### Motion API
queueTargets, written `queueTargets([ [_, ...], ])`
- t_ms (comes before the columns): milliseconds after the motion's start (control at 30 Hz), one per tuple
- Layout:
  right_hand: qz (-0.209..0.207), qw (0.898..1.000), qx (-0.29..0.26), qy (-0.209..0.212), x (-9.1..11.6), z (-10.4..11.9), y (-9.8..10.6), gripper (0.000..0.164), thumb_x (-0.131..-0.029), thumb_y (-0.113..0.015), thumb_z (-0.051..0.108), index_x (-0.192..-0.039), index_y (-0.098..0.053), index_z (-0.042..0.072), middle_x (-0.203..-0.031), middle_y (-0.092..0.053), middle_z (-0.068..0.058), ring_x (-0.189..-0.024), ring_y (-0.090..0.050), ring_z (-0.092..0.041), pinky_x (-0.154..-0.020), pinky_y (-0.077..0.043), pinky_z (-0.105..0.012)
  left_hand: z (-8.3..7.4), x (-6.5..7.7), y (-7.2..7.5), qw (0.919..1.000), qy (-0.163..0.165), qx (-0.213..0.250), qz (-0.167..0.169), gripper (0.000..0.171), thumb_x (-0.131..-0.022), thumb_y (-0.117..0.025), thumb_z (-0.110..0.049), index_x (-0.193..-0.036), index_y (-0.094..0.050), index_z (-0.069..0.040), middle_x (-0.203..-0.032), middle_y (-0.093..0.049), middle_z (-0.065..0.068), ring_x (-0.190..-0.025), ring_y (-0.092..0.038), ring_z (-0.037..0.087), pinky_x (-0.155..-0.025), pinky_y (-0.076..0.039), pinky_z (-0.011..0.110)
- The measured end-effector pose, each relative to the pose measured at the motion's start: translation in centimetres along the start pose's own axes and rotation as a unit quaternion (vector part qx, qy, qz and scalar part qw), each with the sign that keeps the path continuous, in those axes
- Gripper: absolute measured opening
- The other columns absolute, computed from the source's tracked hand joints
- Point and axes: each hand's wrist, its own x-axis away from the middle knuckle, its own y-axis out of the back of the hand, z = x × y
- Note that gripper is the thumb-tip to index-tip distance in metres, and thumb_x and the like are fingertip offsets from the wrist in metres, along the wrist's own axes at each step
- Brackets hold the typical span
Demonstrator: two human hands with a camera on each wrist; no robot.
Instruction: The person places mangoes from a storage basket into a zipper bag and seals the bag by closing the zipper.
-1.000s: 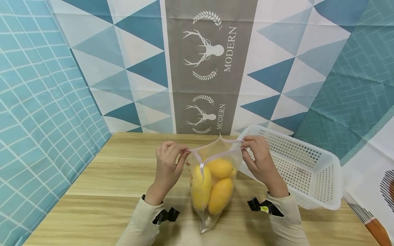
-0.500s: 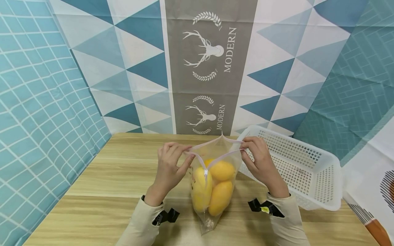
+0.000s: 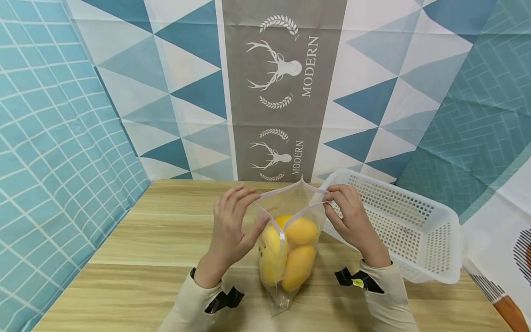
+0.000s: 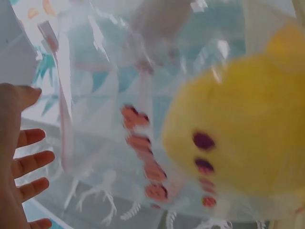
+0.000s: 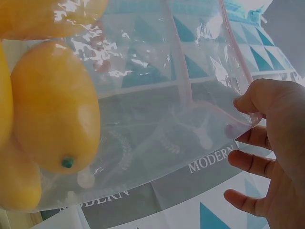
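Observation:
A clear zip bag with a pale pink zip edge and a white slider stands on the table, its mouth spread wide. Several yellow mangoes fill its lower part; one mango shows a green spot in the right wrist view. My right hand pinches the bag's top right corner between thumb and finger. At the top left corner, my left hand has its fingers spread and thumb apart. The left wrist view shows these fingers beside the bag's edge, holding nothing.
A white perforated plastic basket stands on the wooden table, right of the bag and partly behind my right hand. Patterned sheeting rises at the table's back edge. A tiled blue sheet borders the left side.
My left hand has let go of the bag's left corner and spread its fingers. The bag's top and slider have shifted slightly right. My right hand keeps its pinch, nearly still.

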Motion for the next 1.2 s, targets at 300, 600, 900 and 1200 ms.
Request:
queueTargets([
  [300, 0.004, 1.000, 0.002, -0.002, 0.1, 0.0, 0.1, 0.035, -0.108, -0.041, 0.028, -0.093, -0.061, 0.003, -0.104, -0.061, -0.022, -0.097, -0.053, -0.041, -0.084, -0.036, -0.058, -2.8, -0.8, 0.0, 0.9904, -0.122, 0.031, -0.057, 0.038, -0.092, -0.065, -0.049, -0.083, -0.064, -0.012, -0.084, -0.062, -0.001, -0.085, -0.051, 0.026, -0.077, -0.029, 0.047],
  [600, 0.007, 1.000, -0.001, -0.010, 0.3, -0.1, 0.2, 0.036, -0.108, -0.041, 0.029, -0.094, -0.062, 0.003, -0.105, -0.061, -0.023, -0.098, -0.053, -0.041, -0.085, -0.036, -0.057, -3.4, -0.5, -0.1, 0.9875, -0.149, 0.021, -0.046, 0.024, -0.090, -0.060, -0.024, -0.068, -0.058, -0.016, -0.069, -0.055, -0.006, -0.080, -0.054, 0.022, -0.081, -0.033, 0.054],
  [900, 0.005, 1.000, -0.007, -0.006, 0.2, -0.3, 0.5, 0.036, -0.108, -0.042, 0.029, -0.094, -0.062, 0.002, -0.105, -0.061, -0.021, -0.096, -0.053, -0.041, -0.084, -0.036, -0.055, -3.0, -0.6, 0.0, 0.9836, -0.170, -0.014, -0.058, 0.024, -0.087, -0.054, -0.014, -0.063, -0.061, -0.015, -0.066, -0.058, -0.005, -0.076, -0.058, 0.021, -0.084, -0.034, 0.058],
  [1200, 0.030, 0.999, -0.028, -0.023, 0.3, -0.4, 1.0, 0.037, -0.108, -0.042, 0.034, -0.095, -0.062, 0.006, -0.107, -0.060, -0.018, -0.096, -0.050, -0.036, -0.083, -0.034, -0.050, -2.6, -0.8, 1.1, 0.9872, -0.158, -0.011, -0.020, 0.028, -0.091, -0.053, -0.013, -0.065, -0.062, -0.013, -0.069, -0.058, -0.004, -0.077, -0.058, 0.020, -0.082, -0.038, 0.057],
])
